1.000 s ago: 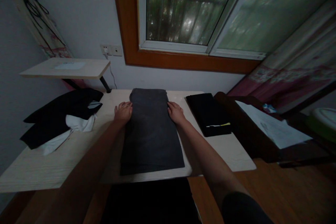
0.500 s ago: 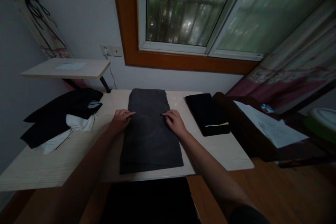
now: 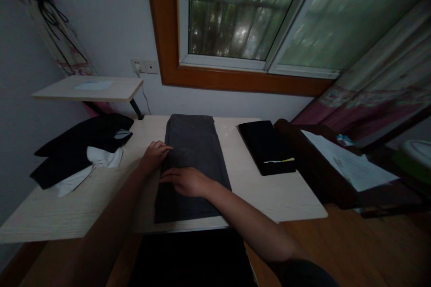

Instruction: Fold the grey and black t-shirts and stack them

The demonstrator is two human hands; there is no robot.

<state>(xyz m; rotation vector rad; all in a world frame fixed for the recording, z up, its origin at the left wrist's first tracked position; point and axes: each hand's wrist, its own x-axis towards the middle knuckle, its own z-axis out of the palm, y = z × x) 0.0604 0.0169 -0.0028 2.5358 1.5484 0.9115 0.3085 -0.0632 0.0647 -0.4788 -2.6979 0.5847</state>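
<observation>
A dark grey garment [image 3: 197, 139], folded into a long flat rectangle, lies on the pale wooden table [image 3: 262, 197] in front of me. At its left edge my left hand [image 3: 155, 154] is closed, the thumb and index finger pinching the cloth's border. My right hand [image 3: 188, 181] reaches across the garment's lower half. Its fingers are stretched out to the left and rest on the cloth close to the same edge, below my left hand. My right forearm covers part of the lower right of the fabric.
Black and white clothes [image 3: 74, 152] lie in a heap on the left, by a small raised shelf [image 3: 117, 89]. A folded black garment [image 3: 264, 143] lies to the right. Beyond it stands dark furniture with a white sheet [image 3: 346, 161] on top. A window [image 3: 232, 18] is behind the table.
My right hand has left the garment's right edge and moved left and nearer to me, across the cloth. My left hand remains at the left edge.
</observation>
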